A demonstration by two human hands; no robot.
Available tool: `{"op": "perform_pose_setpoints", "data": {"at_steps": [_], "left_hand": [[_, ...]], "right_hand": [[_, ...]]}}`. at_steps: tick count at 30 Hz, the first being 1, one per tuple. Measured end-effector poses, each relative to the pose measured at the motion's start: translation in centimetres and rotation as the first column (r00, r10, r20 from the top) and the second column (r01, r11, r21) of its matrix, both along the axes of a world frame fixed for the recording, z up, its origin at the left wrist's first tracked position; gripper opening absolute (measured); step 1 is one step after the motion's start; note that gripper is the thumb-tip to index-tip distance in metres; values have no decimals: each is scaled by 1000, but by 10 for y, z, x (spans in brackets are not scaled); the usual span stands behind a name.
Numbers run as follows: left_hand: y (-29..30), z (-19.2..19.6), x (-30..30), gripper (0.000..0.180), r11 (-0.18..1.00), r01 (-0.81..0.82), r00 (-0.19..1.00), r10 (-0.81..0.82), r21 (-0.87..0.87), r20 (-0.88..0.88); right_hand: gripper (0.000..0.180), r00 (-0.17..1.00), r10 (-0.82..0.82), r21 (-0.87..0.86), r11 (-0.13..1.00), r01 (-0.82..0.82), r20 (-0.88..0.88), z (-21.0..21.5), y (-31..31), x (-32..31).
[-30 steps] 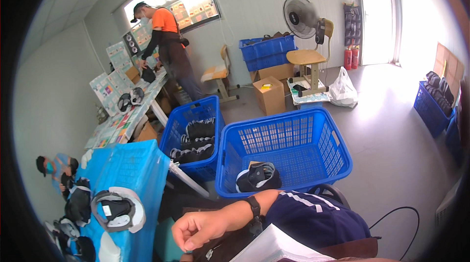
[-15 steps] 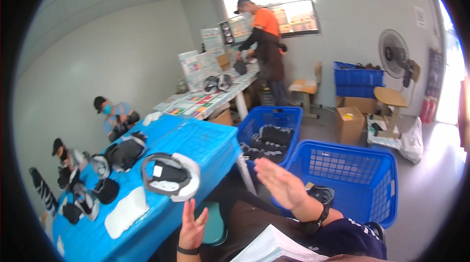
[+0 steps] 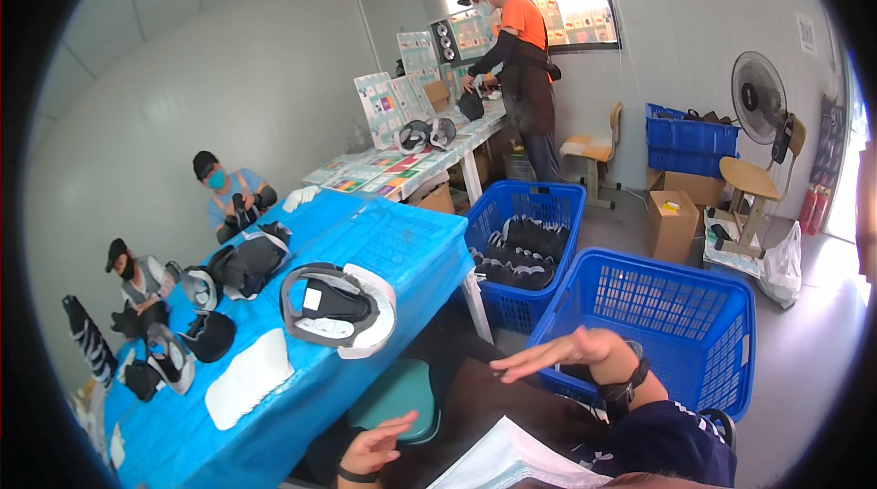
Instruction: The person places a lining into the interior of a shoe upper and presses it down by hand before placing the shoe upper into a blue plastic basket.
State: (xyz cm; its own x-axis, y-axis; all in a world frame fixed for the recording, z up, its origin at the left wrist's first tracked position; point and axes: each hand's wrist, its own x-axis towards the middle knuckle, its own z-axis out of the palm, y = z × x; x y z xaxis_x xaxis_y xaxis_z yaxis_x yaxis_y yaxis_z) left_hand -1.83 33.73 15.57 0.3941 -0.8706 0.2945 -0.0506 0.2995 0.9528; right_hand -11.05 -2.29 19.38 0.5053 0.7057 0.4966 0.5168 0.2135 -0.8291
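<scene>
My left hand (image 3: 376,446) is held in the air near the teal stool (image 3: 398,402), its fingers stretched and nothing in them. Farther right, my right hand (image 3: 568,352) hovers in front of the near blue basket (image 3: 660,281), open, palm down and holding nothing. Both wrists wear dark bands. Closest to the hands on the blue-covered table (image 3: 416,242) lies a grey and white padded piece with a black centre (image 3: 340,308), like a helmet liner. A flat white cloth or pad (image 3: 248,379) is beside it. A dark item in the near basket is mostly hidden behind my right hand.
A second blue basket (image 3: 525,201) holds dark padded pieces in rows. More black and grey pieces (image 3: 247,265) lie along the table, where two people (image 3: 239,192) sit working. Another person (image 3: 523,50) stands at the back table. A fan (image 3: 758,96) and chairs stand at right.
The view has shifted, moving the room's contents right in the picture. My right hand has dropped and flattened from a raised palm; my left hand has lowered and tilted right. Both stay empty.
</scene>
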Motion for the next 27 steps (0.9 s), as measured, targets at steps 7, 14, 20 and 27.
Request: {"op": "perform_pose_setpoints", "data": {"at_steps": [7, 14, 20, 27], "left_hand": [[21, -47, 21, 56, 898, -222, 936, 88, -379, -341], [21, -60, 25, 69, 1000, -7, 987, 4, -18, -162], [15, -32, 0, 71, 962, 164, 967, -201, -216, -158], [-2, 5, -28, 74, 966, 169, 900, -233, -198, -369]], "right_hand": [[65, 367, -925, 809, 140, 571, -99, 64, -16, 4], [77, 957, -193, 615, 735, 286, -215, 110, 49, 18], [97, 982, 21, 643, 758, 108, -190, 63, 55, -34], [99, 879, 64, 503, 838, 210, -473, 39, 65, -25]]}}
